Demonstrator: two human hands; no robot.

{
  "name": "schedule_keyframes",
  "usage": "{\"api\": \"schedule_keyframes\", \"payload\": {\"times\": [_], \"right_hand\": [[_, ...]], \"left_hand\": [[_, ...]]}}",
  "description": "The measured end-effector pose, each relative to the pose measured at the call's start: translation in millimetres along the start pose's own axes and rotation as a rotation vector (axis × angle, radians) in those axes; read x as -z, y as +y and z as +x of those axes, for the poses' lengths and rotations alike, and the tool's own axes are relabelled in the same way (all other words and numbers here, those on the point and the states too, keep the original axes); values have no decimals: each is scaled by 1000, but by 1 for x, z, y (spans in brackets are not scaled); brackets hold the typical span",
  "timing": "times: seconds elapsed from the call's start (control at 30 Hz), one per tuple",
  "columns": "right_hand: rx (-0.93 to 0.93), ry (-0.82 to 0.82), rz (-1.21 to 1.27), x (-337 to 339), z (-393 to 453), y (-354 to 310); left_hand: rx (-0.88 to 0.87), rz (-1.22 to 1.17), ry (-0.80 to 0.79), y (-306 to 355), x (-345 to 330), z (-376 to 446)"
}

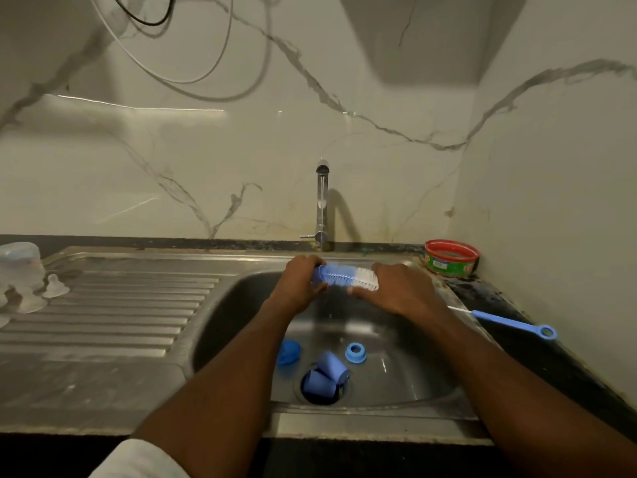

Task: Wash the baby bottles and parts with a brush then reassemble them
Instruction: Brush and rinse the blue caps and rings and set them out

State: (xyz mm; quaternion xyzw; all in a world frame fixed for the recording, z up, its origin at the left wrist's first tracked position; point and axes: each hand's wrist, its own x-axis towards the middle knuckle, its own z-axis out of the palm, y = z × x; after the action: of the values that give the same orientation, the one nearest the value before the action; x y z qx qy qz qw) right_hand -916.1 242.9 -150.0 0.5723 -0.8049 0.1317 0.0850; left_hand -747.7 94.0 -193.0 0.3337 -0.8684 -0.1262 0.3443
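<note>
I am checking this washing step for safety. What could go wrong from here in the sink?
1. Two blue caps lie over the open drain; they may block the water or slip in.
2. The thin blue brush lies at the counter's edge beside the right hand's forearm; it could be knocked off.
3. Both hands, the left hand included, hold the big brush over the sink; it may spray water.

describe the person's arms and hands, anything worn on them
Both forearms are bare. The left hand and right hand show no gloves, and no rings or watch are visible. A bit of white sleeve shows at the left arm's bottom edge.
</note>
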Motion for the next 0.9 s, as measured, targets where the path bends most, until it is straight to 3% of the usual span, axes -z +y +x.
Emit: {"api": "schedule_keyframes", "payload": {"times": [0.13,0.4,0.63,0.9], "right_hand": [[89,-19,-27,3,-2,0],[128,199,-24,6,-1,0],[151,166,-24,5,0,-3],[117,245,-45,9,1,0]], "left_hand": [[3,-42,-36,-7,0,1],[211,-618,-76,9,0,2],[228,-533,34,4,-4,3],[314,-552,26,7,-5,4]]}}
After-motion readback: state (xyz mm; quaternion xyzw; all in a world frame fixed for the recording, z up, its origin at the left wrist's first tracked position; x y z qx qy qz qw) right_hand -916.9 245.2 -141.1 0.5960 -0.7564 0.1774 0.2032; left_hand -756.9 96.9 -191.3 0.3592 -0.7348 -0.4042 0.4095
